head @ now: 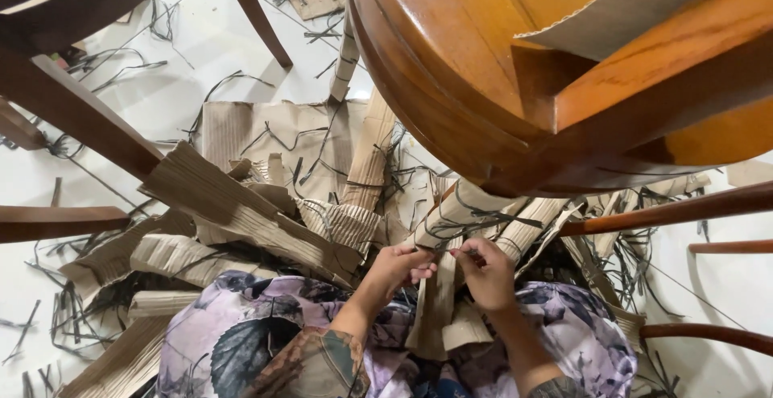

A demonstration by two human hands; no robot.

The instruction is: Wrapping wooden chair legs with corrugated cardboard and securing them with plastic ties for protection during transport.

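lilac floral garment (241,325), patterned short sleeves (322,362), bare forearms.

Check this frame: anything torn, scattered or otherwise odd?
Yes. Torn corrugated cardboard strips and black strapping scraps litter the white floor. Both hands, left hand and right hand, pinch one cardboard strip.
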